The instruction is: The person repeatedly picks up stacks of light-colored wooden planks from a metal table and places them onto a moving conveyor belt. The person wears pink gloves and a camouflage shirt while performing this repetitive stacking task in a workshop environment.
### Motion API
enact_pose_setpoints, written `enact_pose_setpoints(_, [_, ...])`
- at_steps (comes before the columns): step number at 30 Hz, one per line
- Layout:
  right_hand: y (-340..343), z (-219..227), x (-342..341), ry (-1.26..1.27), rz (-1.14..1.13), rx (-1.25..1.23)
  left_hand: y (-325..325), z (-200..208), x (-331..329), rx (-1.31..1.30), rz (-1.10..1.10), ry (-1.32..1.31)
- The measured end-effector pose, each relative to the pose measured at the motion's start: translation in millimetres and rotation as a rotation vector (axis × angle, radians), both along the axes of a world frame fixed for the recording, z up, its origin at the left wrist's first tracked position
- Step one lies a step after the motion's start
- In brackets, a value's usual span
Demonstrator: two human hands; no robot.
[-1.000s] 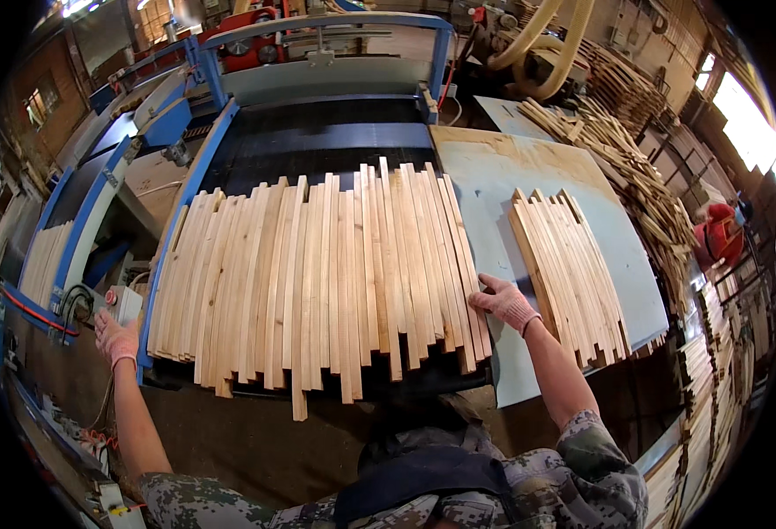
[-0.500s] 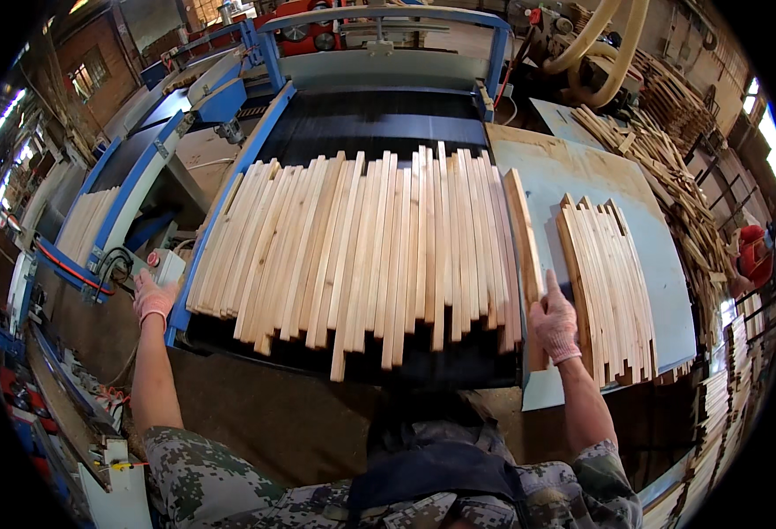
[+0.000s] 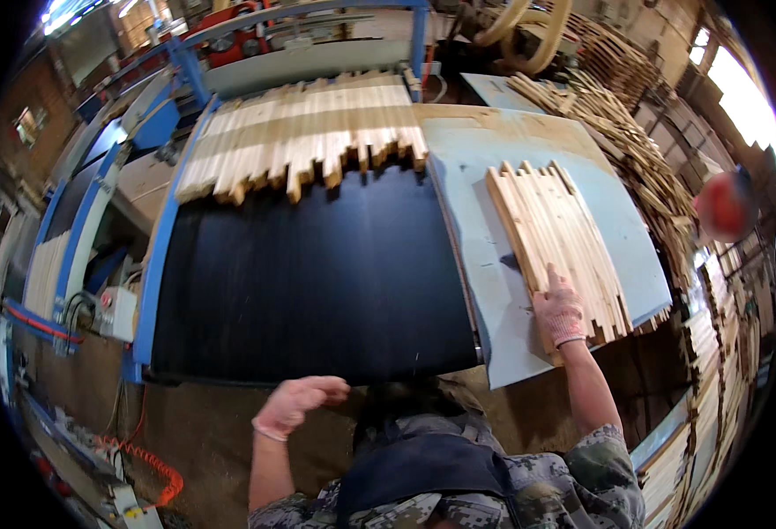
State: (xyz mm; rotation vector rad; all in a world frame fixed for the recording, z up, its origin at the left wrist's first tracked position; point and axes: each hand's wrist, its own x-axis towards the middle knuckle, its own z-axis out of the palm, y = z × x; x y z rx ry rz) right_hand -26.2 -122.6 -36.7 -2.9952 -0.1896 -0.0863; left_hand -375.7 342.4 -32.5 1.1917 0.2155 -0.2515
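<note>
My left hand [image 3: 302, 406], in a pale pinkish work glove, is at the near edge of the black conveyor belt [image 3: 317, 282]. Its fingers are extended and it holds nothing. My right hand [image 3: 560, 310], gloved alike, grips the near left part of a bundle of wooden strips [image 3: 560, 229], index finger stretched along the top; the thumb's hold is partly hidden. That bundle lies on a pale blue board [image 3: 467, 203] right of the belt. A wide row of wooden strips [image 3: 309, 132], with uneven near ends, lies at the belt's far end, reaching to the machine's crossbar.
A blue machine frame [image 3: 160, 264] edges the belt on the left, with a grey control box [image 3: 119, 313] beside it. A second conveyor [image 3: 69, 220] stands further left. Loose wood strips [image 3: 639, 150] are heaped at the right. An orange coiled hose [image 3: 163, 472] hangs low at left.
The row of strips has moved away along the belt. My left hand has left the control box for the belt's near edge. My right hand has shifted from a single strip onto the bundle.
</note>
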Motion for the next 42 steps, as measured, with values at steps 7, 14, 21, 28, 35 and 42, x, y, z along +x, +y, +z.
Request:
enact_pose_setpoints(7, [13,2,-5,-0.124,0.115,-0.019,-54,-129,-38,0.511,-0.159,0.495])
enact_pose_setpoints(14, [23,-19,14,-0.083,0.032,0.006,-63,-320,-134,0.511,0.093,1.076])
enact_pose_setpoints(21, [32,6,4,0.013,-0.024,0.033,-108,-359,-190,0.241,0.44,1.236])
enact_pose_setpoints(28, [27,-2,5,-0.014,-0.01,0.034,-117,-352,-170,0.272,0.626,1.083])
enact_pose_setpoints(35, [30,4,3,0.01,-0.03,0.028,-123,-333,-129,0.35,0.638,1.062])
enact_pose_setpoints(42, [33,4,1,0.015,-0.013,0.043,-120,-416,-157,1.057,0.022,0.642])
